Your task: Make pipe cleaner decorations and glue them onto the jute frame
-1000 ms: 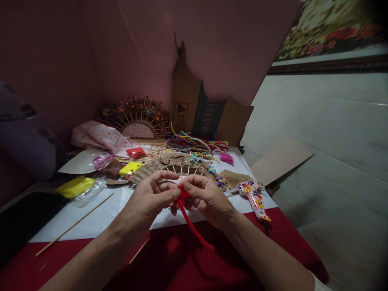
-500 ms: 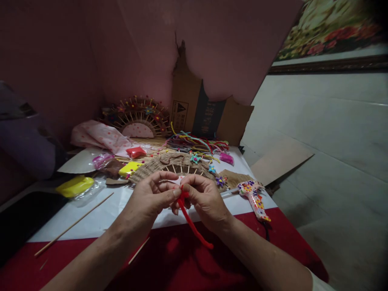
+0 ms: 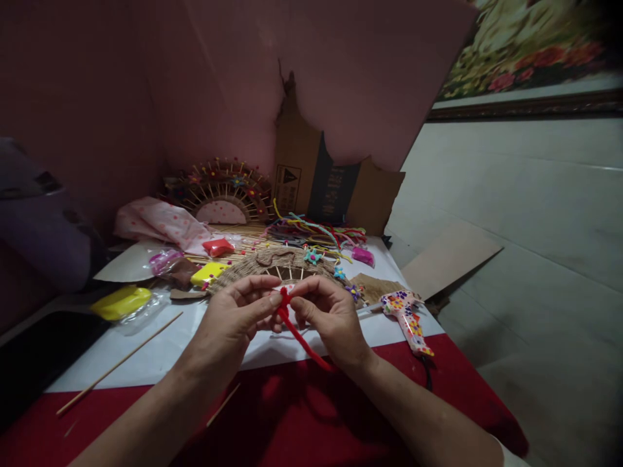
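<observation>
A fuzzy red pipe cleaner [image 3: 302, 338] is bent into a small looped shape at its top, with a long tail hanging down to the right. My left hand [image 3: 243, 308] pinches the bent part between thumb and forefinger. Against the other side of that part, my right hand [image 3: 327, 314] has its thumb and fingertips closed together. Just behind both hands lies a half-round woven fan piece [image 3: 243, 264] with sticks and small star flowers [image 3: 313, 257] along its edge; my hands hide its lower part.
A flowered glue gun [image 3: 406, 318] lies at the right. Loose pipe cleaners [image 3: 316, 227] are piled behind the woven piece. Yellow clay packs [image 3: 121, 303] and a thin stick [image 3: 119, 364] lie at left. A finished-looking fan [image 3: 221, 194] and torn cardboard [image 3: 296, 149] lean on the wall.
The pipe cleaner's bent part has shifted slightly left and up with my left fingers, and its tail has swung up. My right fingertips have moved a little apart from my left thumb.
</observation>
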Available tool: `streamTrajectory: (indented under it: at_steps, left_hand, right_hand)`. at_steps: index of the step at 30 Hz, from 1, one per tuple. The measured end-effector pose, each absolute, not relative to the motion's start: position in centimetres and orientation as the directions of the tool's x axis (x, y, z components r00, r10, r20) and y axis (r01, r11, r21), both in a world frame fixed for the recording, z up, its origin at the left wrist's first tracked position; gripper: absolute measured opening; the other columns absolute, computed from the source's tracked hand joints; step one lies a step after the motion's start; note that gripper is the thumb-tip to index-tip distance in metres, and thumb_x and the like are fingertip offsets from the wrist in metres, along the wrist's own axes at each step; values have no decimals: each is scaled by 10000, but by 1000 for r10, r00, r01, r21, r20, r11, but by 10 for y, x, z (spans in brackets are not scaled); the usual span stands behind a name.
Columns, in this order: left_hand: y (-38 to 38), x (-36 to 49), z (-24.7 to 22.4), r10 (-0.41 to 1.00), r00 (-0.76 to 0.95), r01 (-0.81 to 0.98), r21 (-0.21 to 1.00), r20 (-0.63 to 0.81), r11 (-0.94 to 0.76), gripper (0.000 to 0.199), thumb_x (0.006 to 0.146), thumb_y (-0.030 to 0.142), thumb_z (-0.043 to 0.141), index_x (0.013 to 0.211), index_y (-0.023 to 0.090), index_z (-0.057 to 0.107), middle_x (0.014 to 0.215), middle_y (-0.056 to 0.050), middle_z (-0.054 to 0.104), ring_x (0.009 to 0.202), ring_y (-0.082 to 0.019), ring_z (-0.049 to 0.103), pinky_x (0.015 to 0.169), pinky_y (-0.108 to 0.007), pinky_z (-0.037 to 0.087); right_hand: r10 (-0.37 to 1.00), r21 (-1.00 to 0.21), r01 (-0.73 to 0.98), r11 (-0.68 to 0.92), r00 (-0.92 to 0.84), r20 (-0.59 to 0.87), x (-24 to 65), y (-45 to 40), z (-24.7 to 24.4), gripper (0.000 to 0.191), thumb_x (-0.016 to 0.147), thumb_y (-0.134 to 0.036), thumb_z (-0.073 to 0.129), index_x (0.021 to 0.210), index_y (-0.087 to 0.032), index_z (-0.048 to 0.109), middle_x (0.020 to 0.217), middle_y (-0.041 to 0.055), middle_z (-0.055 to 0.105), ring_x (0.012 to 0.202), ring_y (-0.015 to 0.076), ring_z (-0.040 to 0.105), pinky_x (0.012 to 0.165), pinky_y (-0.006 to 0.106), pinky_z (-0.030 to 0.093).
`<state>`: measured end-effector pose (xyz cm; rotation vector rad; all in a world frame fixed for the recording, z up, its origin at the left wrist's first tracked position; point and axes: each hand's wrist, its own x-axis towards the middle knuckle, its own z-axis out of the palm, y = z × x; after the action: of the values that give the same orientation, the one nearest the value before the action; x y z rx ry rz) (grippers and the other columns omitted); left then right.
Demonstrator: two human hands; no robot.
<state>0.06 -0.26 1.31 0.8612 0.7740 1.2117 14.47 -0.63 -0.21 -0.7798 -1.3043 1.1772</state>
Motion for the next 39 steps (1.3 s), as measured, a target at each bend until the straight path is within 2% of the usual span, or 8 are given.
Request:
streamTrajectory:
  at_steps: [5, 8, 12, 19, 25, 30, 35, 39]
  left_hand:
    - [-3, 0, 9, 979, 203, -475, 872, -19, 115, 235, 595, 157, 783, 786, 125, 651, 648, -10, 651, 521, -100, 588, 464, -199, 463]
    - [-3, 0, 7, 978, 210, -468, 878, 2, 99, 202, 615, 161, 772, 781, 130, 661, 661, -13, 660, 526, -98, 591, 475, -200, 469]
    - [-4, 2, 6, 980, 200, -441, 894, 7, 84, 193, 620, 174, 769, 779, 130, 669, 669, -18, 665, 518, -95, 583, 486, -205, 472]
    - [-4, 3, 6, 981, 193, -430, 900, 8, 77, 200, 616, 183, 772, 785, 137, 675, 660, -14, 664, 516, -97, 583, 490, -208, 477]
    - [-3, 1, 7, 998, 65, -435, 899, -17, 44, 255, 575, 192, 791, 780, 131, 653, 675, -16, 664, 569, -124, 612, 540, -234, 500]
    - [-2, 0, 8, 998, 53, -440, 896, -35, 54, 273, 568, 168, 782, 798, 129, 640, 672, -15, 671, 578, -117, 611, 548, -217, 487]
    - [-5, -2, 14, 990, 105, -438, 890, -92, 129, 266, 593, 147, 741, 841, 124, 648, 711, -37, 682, 583, -122, 610, 524, -215, 480]
    - [-4, -5, 15, 989, 133, -381, 918, -64, 111, 244, 594, 206, 761, 808, 127, 675, 696, -41, 684, 590, -138, 614, 550, -245, 491]
  right_hand:
    - [898, -903, -40, 427, -102, 429, 144, -7, -6, 53, 802, -242, 619, 790, -190, 624, 751, 3, 593, 615, 107, 543, 563, 238, 439]
    - [800, -787, 145, 599, -97, 592, 146, -7, -8, 46, 822, -190, 585, 788, -194, 616, 800, 20, 592, 747, 140, 558, 678, 272, 444]
    - [714, -667, 274, 692, -128, 688, 147, -8, -8, 97, 832, -134, 542, 772, -202, 575, 769, 16, 573, 741, 147, 542, 692, 287, 435]
    - [748, -703, 271, 658, -126, 651, 147, -8, -9, 97, 851, -163, 522, 767, -200, 553, 779, 21, 561, 744, 149, 536, 690, 289, 432]
    - [859, -841, 181, 509, -160, 486, 146, -12, -7, 136, 844, -264, 558, 962, -203, 529, 847, 27, 602, 720, 137, 560, 653, 269, 446]
    - [854, -805, 285, 520, -185, 486, 144, -13, -6, 47, 832, -230, 568, 808, -191, 577, 783, 20, 604, 694, 132, 536, 636, 263, 419]
    - [825, -745, 355, 564, -199, 529, 149, -10, -2, 82, 859, -194, 517, 809, -193, 581, 819, 29, 619, 759, 150, 554, 691, 280, 424]
    - [761, -657, 393, 643, -237, 604, 152, -9, 1, 98, 855, -149, 503, 800, -194, 571, 798, 26, 597, 746, 149, 549, 677, 274, 420]
